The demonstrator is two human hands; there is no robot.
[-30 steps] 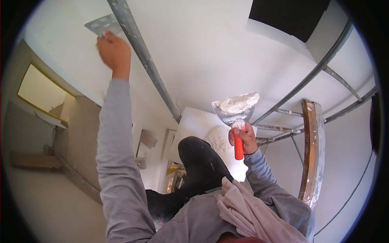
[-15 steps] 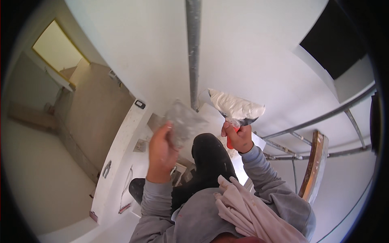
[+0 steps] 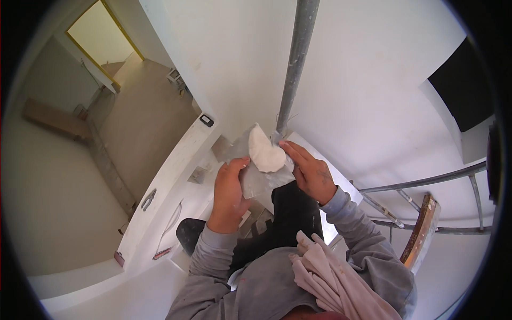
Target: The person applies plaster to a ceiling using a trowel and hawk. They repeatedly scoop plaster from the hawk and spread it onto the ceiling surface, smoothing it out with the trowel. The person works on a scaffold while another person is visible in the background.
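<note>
In front of my knees, my left hand (image 3: 228,194) grips the near left edge of a flat grey plate (image 3: 256,184), its thumb on top. A thick white lump of putty (image 3: 264,152) lies on the plate. My right hand (image 3: 316,176) is closed on a wide putty knife (image 3: 276,138) at the plate's right side, its index finger stretched toward the blade. The blade is seen nearly edge-on beside the putty. The knife's handle is hidden by my hand.
A metal pole (image 3: 298,58) rises just beyond the plate, against a white wall (image 3: 378,85). Pliers (image 3: 149,199) and a small black device (image 3: 206,120) lie on the white ledge at left. Metal scaffold bars (image 3: 426,182) and a wooden plank (image 3: 421,233) stand at right.
The putty has passed from the knife's blade onto the plate. My right hand has turned the knife edge-on and brought it to the plate. The view has shifted leftward.
</note>
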